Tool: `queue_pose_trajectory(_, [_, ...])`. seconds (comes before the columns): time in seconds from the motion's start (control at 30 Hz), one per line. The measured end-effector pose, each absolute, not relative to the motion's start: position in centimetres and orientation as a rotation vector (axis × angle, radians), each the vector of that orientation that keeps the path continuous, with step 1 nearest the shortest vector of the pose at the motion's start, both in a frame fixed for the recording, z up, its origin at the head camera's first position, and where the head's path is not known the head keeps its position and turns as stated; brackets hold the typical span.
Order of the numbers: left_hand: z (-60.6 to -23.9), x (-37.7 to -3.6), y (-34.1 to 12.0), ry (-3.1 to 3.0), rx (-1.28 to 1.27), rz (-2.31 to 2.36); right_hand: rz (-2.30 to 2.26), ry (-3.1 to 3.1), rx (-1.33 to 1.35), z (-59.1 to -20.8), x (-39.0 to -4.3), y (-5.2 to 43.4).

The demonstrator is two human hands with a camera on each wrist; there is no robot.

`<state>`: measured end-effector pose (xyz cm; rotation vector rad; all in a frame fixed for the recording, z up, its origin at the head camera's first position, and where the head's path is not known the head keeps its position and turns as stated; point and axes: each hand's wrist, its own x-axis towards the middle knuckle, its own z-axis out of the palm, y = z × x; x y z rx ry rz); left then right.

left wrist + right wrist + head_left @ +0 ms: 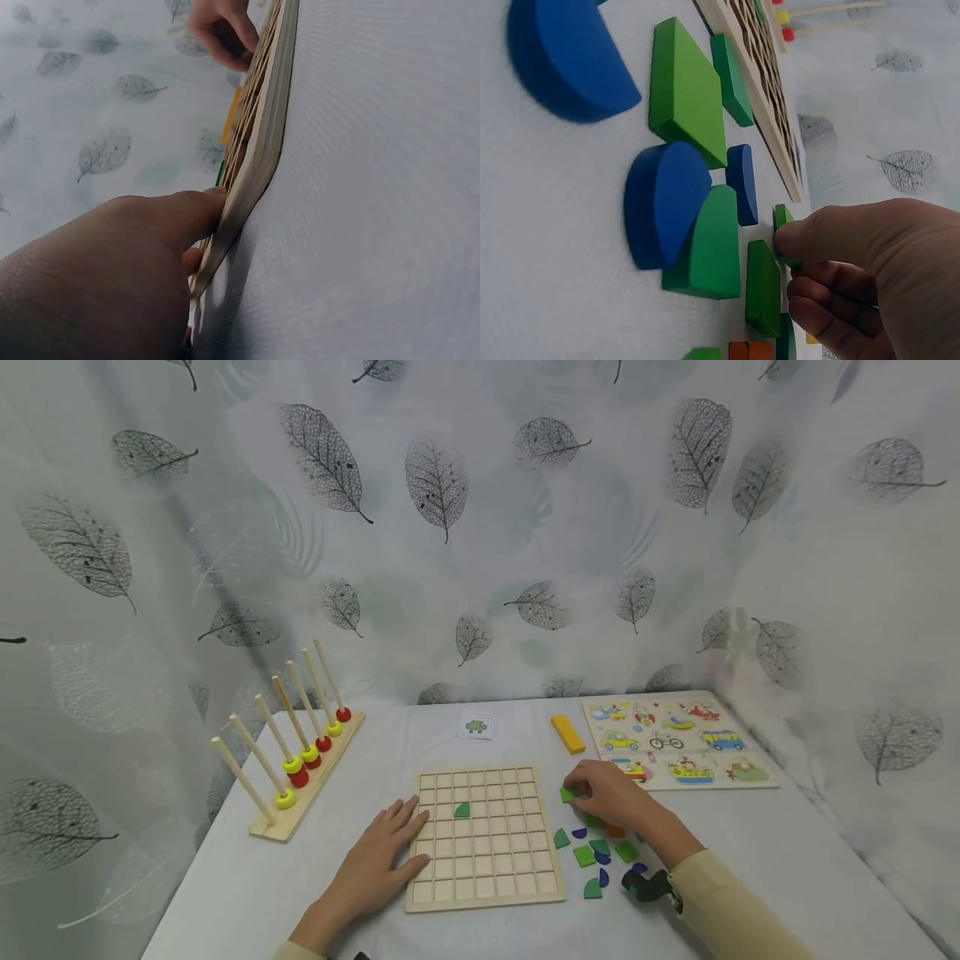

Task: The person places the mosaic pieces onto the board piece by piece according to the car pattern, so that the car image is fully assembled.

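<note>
A flat, bright-green block (782,215) is pinched by the right hand (609,792); a pale wooden grid board (487,907) is touched by the outspread left hand (378,860)

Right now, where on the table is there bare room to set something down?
The table is bare between the peg rack and the grid board, above the left hand, and right of the right sleeve, below the picture puzzle. Crowded: right of the grid board, where green blocks and blue blocks lie near the right hand.
</note>
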<state>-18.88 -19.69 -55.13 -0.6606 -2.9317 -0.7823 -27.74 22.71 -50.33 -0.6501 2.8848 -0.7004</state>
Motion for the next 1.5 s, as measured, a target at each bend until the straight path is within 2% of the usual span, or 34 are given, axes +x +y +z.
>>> queue_pose_trajectory(0.37, [-54.9,-18.9,-19.7,-2.936,-0.664,-0.783,-0.754,2.895,-0.588,-49.7,-28.1,22.0])
queue_pose_trajectory(1.2, [-55.0,-18.8,-19.7,-2.942,-0.650,-0.768,-0.803,2.920,-0.966,-47.8,-27.8,19.2])
queue_pose_trajectory(1.5, [-54.9,-18.8,-19.7,-2.944,-0.647,-0.780,-0.831,2.906,-0.978,-47.7,-27.4,17.7])
